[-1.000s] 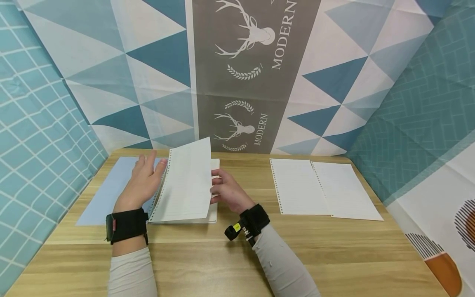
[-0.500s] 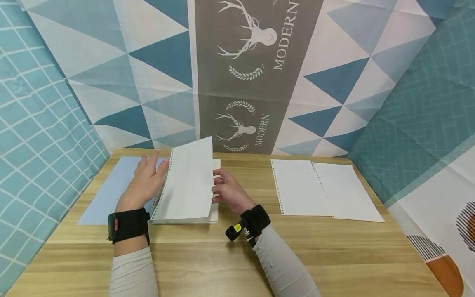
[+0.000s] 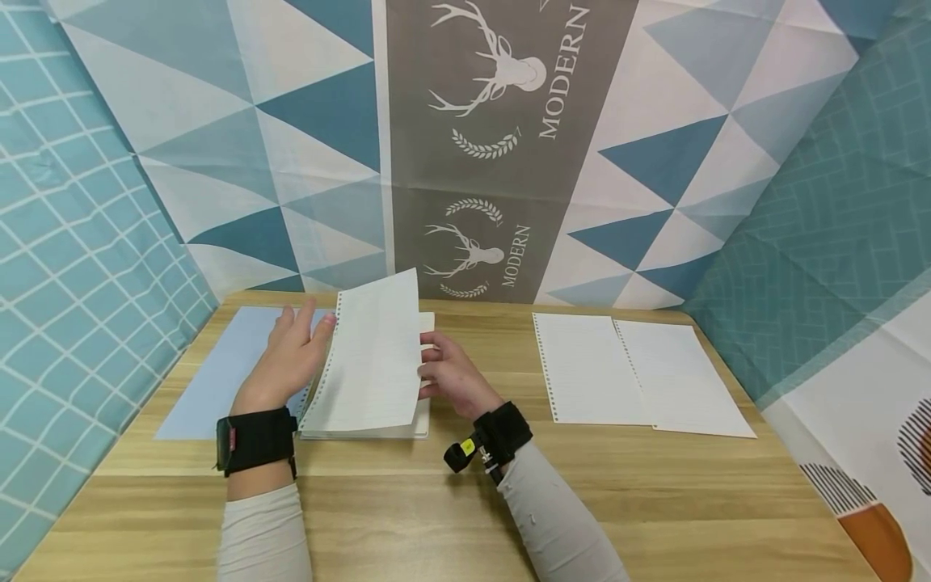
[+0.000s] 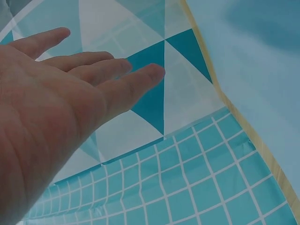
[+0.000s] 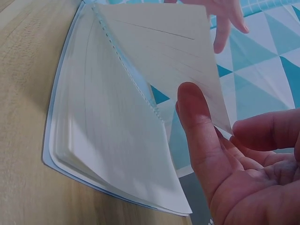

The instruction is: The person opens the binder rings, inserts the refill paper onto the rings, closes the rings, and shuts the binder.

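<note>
- Nearest, at 7 and 5 o'clock in the head view, pale sleeves (image 3: 265, 533) reach in over a wood-grain desk (image 3: 407, 509); black wristbands (image 3: 258, 443) circle both wrists.
- At 8 o'clock, the left hand (image 3: 287, 360) is raised, palm bare, fingers extended, its thumb just beside the holed edge of a sheet; whether it touches, I cannot tell.
- At 6 o'clock, the right hand (image 3: 454, 376) pinches that white lined sheet (image 3: 374, 356) by its outer edge, between thumb and fingers. The sheet stands tilted above the open notebook (image 5: 98, 126), at 8 o'clock.
- Left of it lies a pale blue cover (image 3: 214, 380).
- At 4 o'clock, two white holed pages (image 3: 585, 368) lie flat, side by side.
- Farthest, at 12 o'clock, hangs a triangle-and-deer backdrop (image 3: 502, 178).
</note>
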Demonstrator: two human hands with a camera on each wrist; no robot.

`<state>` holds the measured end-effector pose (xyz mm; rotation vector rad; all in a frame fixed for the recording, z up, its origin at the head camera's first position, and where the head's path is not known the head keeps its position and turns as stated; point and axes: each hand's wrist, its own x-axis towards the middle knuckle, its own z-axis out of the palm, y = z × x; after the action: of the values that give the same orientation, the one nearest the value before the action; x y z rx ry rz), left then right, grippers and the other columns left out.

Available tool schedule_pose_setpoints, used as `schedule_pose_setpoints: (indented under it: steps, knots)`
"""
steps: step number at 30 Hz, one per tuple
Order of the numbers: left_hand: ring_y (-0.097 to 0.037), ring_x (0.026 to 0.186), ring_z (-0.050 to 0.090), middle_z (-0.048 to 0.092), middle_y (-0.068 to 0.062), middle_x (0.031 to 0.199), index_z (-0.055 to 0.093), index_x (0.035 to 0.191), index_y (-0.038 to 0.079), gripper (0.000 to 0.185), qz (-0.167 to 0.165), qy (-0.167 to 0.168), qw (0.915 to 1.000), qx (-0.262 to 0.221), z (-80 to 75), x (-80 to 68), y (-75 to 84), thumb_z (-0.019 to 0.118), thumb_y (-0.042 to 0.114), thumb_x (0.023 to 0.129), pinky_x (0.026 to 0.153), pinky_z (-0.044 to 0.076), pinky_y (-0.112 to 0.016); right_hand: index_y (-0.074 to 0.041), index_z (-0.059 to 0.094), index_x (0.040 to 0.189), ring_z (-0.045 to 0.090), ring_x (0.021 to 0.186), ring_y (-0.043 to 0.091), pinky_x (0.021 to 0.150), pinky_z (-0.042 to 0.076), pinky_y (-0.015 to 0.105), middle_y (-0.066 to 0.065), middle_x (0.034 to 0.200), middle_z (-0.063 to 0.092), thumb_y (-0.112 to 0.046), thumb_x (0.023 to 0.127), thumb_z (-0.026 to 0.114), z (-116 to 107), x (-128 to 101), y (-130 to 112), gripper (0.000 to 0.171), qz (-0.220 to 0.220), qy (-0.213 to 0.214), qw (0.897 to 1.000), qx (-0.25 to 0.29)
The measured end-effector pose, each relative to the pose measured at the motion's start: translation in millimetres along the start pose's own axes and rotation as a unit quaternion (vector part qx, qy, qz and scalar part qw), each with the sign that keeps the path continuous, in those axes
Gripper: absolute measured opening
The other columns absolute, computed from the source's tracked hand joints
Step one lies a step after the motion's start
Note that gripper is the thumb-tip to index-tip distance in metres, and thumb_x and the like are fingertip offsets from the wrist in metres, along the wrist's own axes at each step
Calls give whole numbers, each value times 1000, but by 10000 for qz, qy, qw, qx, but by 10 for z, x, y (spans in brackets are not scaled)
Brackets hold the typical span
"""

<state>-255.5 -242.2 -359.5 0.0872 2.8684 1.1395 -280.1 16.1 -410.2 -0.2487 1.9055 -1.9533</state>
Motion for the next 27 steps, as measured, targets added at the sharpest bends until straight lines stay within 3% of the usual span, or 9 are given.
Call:
schedule_pose_setpoints:
  steps: [27]
  knots:
    - [-56,151,-16,-19,-33,164,-2,163,6,83,32,-109,9998,190,22,18,17,18,63,105,115,2,-79,-13,49,143,54,75,19,65,54,32,6,98,53,4,94,50,-14,35,39,51,-31,120,9997,-229]
